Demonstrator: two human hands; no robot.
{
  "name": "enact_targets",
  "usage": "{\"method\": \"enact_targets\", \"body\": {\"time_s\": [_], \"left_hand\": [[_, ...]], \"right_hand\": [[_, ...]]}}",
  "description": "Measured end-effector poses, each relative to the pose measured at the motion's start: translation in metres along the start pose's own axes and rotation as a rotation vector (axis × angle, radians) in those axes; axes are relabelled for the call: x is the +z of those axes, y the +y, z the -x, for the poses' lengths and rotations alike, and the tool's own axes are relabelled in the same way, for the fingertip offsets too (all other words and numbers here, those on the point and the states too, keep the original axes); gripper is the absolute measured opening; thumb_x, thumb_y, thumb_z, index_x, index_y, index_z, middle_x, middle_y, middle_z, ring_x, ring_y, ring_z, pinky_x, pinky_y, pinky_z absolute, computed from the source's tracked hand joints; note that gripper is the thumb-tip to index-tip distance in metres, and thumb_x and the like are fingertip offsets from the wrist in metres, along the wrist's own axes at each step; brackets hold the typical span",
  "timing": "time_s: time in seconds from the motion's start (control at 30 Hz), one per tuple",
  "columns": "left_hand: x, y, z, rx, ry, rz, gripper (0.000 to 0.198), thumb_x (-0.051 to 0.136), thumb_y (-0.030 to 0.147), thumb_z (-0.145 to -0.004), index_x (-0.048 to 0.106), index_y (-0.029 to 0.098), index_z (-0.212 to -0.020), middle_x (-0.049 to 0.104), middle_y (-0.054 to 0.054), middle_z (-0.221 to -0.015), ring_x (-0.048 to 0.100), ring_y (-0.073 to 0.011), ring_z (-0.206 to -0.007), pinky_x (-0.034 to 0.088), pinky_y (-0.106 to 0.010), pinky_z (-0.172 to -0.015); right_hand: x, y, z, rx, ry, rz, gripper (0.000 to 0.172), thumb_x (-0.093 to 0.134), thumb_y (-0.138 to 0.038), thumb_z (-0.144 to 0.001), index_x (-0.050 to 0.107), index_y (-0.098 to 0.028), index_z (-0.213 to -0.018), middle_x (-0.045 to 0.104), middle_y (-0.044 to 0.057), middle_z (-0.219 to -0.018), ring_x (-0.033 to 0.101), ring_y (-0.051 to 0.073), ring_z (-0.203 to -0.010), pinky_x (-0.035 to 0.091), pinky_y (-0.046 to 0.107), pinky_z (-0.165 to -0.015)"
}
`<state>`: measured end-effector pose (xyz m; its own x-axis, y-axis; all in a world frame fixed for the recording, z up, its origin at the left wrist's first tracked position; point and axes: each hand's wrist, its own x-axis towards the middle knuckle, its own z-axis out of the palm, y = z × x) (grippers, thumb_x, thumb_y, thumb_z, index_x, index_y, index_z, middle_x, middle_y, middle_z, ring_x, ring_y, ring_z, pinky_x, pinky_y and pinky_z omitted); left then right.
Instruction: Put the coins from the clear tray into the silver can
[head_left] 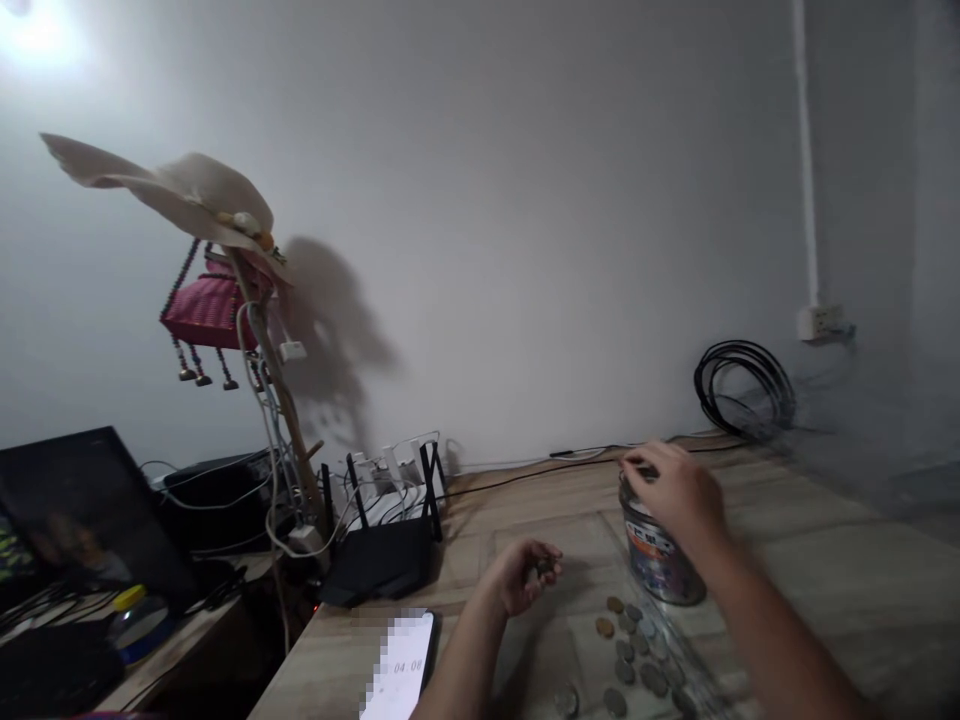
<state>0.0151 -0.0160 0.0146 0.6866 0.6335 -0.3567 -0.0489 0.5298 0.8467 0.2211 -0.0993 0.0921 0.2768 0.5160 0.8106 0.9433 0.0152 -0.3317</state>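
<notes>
My left hand is held above the wooden table with its fingers curled around some coins. My right hand is over the mouth of a clear jar with a printed label; its fingers are bent at the rim, and whether they hold a coin is too blurred to tell. The jar stands upright with coins visible inside. Several loose silver and gold coins lie on the table in front of the jar, below and to the right of my left hand.
A phone showing digits lies left of my left forearm. Behind it stands a black router with antennas. A monitor and a yellow-capped container are at far left. A black cable coil leans on the wall.
</notes>
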Motion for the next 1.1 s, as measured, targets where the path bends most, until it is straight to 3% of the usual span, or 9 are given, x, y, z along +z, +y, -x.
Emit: {"method": "enact_targets", "body": {"time_s": [0.17, 0.43, 0.53, 0.63, 0.7, 0.8, 0.9, 1.0, 1.1], "left_hand": [[0.005, 0.0, 0.002, 0.065, 0.018, -0.066, 0.021, 0.045, 0.008, -0.061, 0.053, 0.009, -0.08, 0.057, -0.004, -0.066, 0.048, -0.0038, -0.046, 0.018, -0.013, -0.035], [0.004, -0.005, -0.002, 0.23, 0.033, -0.162, 0.018, 0.053, 0.017, -0.065, 0.048, 0.012, -0.081, 0.056, -0.003, -0.059, 0.039, -0.0017, -0.036, 0.01, -0.016, -0.034], [0.003, -0.004, -0.003, 0.223, 0.037, -0.171, 0.017, 0.056, 0.023, -0.064, 0.047, 0.012, -0.072, 0.05, 0.002, -0.052, 0.032, 0.0, -0.034, 0.006, -0.016, -0.034], [0.004, -0.003, 0.0, 0.233, 0.025, -0.186, 0.029, 0.058, 0.029, -0.064, 0.048, 0.013, -0.087, 0.046, 0.005, -0.051, 0.028, 0.0004, -0.033, 0.006, -0.016, -0.035], [0.006, -0.002, 0.003, 0.277, 0.006, -0.187, 0.042, 0.058, 0.033, -0.065, 0.045, 0.016, -0.102, 0.046, 0.006, -0.052, 0.028, 0.0003, -0.033, 0.008, -0.016, -0.035], [0.008, -0.001, 0.007, 0.347, -0.022, -0.165, 0.053, 0.058, 0.036, -0.066, 0.04, 0.017, -0.112, 0.044, 0.007, -0.052, 0.028, 0.0003, -0.034, 0.009, -0.017, -0.036], [0.01, -0.001, 0.008, 0.364, -0.034, -0.154, 0.053, 0.058, 0.038, -0.066, 0.041, 0.017, -0.111, 0.042, 0.007, -0.05, 0.028, 0.0005, -0.035, 0.008, -0.017, -0.036], [0.01, -0.002, 0.007, 0.334, -0.043, -0.163, 0.046, 0.055, 0.044, -0.066, 0.045, 0.017, -0.103, 0.04, 0.008, -0.047, 0.024, 0.0002, -0.033, 0.006, -0.017, -0.036], [0.008, -0.004, 0.004, 0.283, -0.079, -0.185, 0.038, 0.047, 0.046, -0.07, 0.048, 0.015, -0.092, 0.04, 0.007, -0.047, 0.021, -0.0003, -0.033, 0.005, -0.017, -0.037]], "right_hand": [[-0.005, 0.037, -0.01, 0.111, -0.189, 0.208, 0.017, 0.051, -0.033, -0.063, 0.064, -0.022, -0.059, 0.059, 0.005, -0.07, 0.05, 0.019, -0.071, 0.032, 0.028, -0.056], [-0.001, 0.041, -0.008, 0.171, -0.258, 0.256, 0.018, 0.05, -0.034, -0.062, 0.065, -0.025, -0.061, 0.06, 0.005, -0.073, 0.051, 0.02, -0.069, 0.032, 0.027, -0.052], [-0.006, 0.035, -0.009, 0.133, -0.143, 0.227, 0.023, 0.051, -0.035, -0.062, 0.065, -0.023, -0.075, 0.06, 0.006, -0.08, 0.052, 0.021, -0.074, 0.035, 0.029, -0.057], [-0.001, 0.013, -0.004, 0.05, -0.003, 0.043, 0.026, 0.045, -0.034, -0.07, 0.062, -0.02, -0.084, 0.06, 0.007, -0.084, 0.052, 0.019, -0.077, 0.037, 0.028, -0.064], [0.014, -0.006, 0.006, 0.006, -0.159, -0.176, 0.025, 0.042, -0.034, -0.072, 0.063, -0.02, -0.077, 0.062, 0.005, -0.077, 0.053, 0.016, -0.07, 0.038, 0.026, -0.062], [0.05, -0.03, 0.027, -0.021, -0.583, -0.492, 0.027, 0.046, -0.039, -0.069, 0.064, -0.018, -0.07, 0.064, 0.004, -0.068, 0.054, 0.015, -0.063, 0.038, 0.024, -0.056], [0.082, -0.041, 0.046, 0.076, -0.757, -0.684, 0.026, 0.051, -0.037, -0.065, 0.062, -0.014, -0.071, 0.064, 0.005, -0.066, 0.054, 0.014, -0.059, 0.038, 0.023, -0.051], [0.089, -0.045, 0.05, 0.134, -0.761, -0.731, 0.022, 0.052, -0.034, -0.063, 0.057, -0.013, -0.064, 0.061, 0.004, -0.061, 0.052, 0.012, -0.056, 0.037, 0.022, -0.05], [0.065, -0.044, 0.039, 0.09, -0.504, -0.566, 0.023, 0.047, -0.036, -0.068, 0.056, -0.016, -0.064, 0.059, 0.002, -0.061, 0.05, 0.012, -0.057, 0.036, 0.023, -0.053]]}}
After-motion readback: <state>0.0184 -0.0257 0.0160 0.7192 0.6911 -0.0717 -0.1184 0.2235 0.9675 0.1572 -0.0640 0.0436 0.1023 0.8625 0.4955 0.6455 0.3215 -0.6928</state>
